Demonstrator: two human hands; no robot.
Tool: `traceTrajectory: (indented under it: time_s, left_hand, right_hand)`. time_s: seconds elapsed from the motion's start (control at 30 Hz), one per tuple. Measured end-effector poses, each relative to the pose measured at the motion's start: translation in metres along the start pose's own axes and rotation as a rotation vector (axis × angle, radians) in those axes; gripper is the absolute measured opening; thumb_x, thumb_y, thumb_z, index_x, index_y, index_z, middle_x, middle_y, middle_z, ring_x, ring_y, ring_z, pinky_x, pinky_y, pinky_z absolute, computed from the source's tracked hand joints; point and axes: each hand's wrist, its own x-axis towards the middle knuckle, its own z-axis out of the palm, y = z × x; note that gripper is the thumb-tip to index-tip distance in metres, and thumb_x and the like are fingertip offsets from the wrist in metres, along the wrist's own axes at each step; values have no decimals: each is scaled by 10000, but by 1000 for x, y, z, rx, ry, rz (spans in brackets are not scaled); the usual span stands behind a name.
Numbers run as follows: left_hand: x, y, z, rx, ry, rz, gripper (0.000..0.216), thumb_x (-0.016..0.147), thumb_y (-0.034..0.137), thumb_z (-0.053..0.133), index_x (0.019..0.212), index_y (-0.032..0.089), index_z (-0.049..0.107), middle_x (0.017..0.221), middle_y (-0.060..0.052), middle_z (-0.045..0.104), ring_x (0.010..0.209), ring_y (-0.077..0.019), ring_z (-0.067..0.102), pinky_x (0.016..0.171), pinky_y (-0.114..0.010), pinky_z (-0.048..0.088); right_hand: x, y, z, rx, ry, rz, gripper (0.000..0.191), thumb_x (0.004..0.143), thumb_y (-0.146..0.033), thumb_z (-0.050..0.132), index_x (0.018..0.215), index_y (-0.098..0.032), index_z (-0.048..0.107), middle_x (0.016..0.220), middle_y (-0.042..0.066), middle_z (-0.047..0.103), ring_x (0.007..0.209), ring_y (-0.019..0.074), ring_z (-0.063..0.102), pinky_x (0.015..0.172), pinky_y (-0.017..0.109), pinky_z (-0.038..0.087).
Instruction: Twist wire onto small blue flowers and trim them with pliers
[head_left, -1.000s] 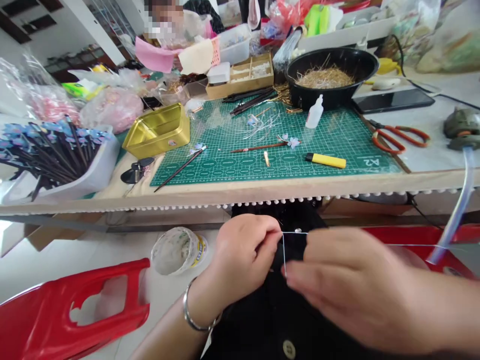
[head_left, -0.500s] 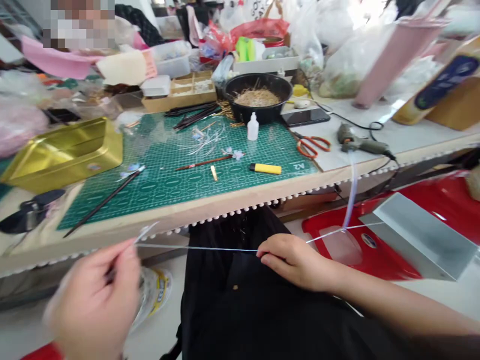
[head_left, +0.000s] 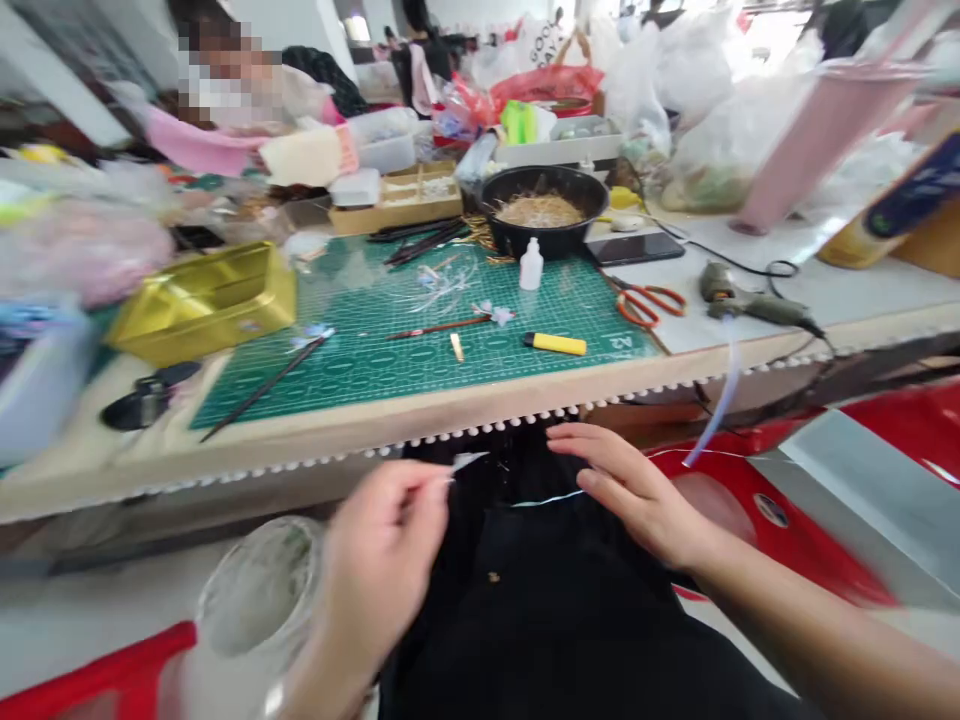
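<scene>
My left hand [head_left: 390, 545] is closed in a pinch over my dark-clothed lap. A small pale, pointed piece [head_left: 470, 460] sticks out from its fingertips; blur hides exactly what it is. To the right, my right hand [head_left: 637, 490] has its fingers stretched and apart, gripping nothing. A thin pale-blue thread [head_left: 547, 499] passes at its palm, with a loose end over the lap. On the far side of that hand, the line runs toward a silvery box [head_left: 862, 500]. Both hands are below the table's pompom-trimmed front edge [head_left: 480, 430].
A green cutting mat [head_left: 360, 375] carries a hair stick with pale flowers [head_left: 442, 327], a small white bottle [head_left: 531, 268] and a yellow lighter [head_left: 556, 344]. Orange-handled scissors [head_left: 645, 303] and a glue gun [head_left: 750, 295] lie right. A gold tin [head_left: 210, 310] stands left.
The thread was stretched between both hands; now it hangs slack with a loose end. My left hand has come rightward toward the right hand, whose fingers have opened. The view has shifted left.
</scene>
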Motion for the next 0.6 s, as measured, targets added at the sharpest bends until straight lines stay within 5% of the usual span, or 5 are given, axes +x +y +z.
traceTrajectory:
  time_s: [0.13, 0.23, 0.33, 0.47, 0.6]
  left_hand:
    - [22, 34, 25, -54, 1, 77, 123, 875, 131, 532, 877, 188, 642, 765, -12, 725, 641, -133, 663, 596, -229, 501]
    - [24, 31, 24, -14, 46, 108, 126, 874, 119, 509, 860, 179, 619, 730, -22, 713, 604, -134, 639, 570, -243, 482]
    - [18, 26, 20, -14, 70, 120, 107, 857, 109, 517, 829, 178, 594, 720, -17, 696, 588, -122, 614, 564, -237, 460]
    - [19, 27, 18, -160, -41, -87, 90, 832, 137, 556, 753, 179, 555, 635, 26, 605, 533, -89, 532, 517, -204, 405]
    - [27, 29, 15, -501, -256, -360, 123, 843, 199, 562, 728, 188, 518, 587, 57, 521, 504, -71, 455, 462, -172, 353]
  right_hand:
    - [41, -68, 42, 621, -48, 75, 356, 977, -451, 501, 1296, -296, 531, 1325, 46, 561, 1267, 207, 479, 1077, 384, 393]
    - [52, -84, 58, 936, -40, 197, 247, 925, -466, 590, 1055, -261, 636, 913, 16, 625, 850, 164, 595, 763, 271, 516]
    - [55, -86, 61, 1044, -3, 272, 238, 842, -440, 703, 865, -215, 626, 639, -38, 450, 541, 98, 387, 456, 185, 344]
    - [55, -83, 58, 1049, 46, 265, 280, 833, -401, 714, 752, -189, 550, 565, -80, 307, 484, 70, 204, 399, 161, 175]
    - [54, -73, 59, 950, 104, 127, 234, 894, -400, 625, 793, -200, 558, 559, -81, 296, 480, 81, 227, 414, 179, 221]
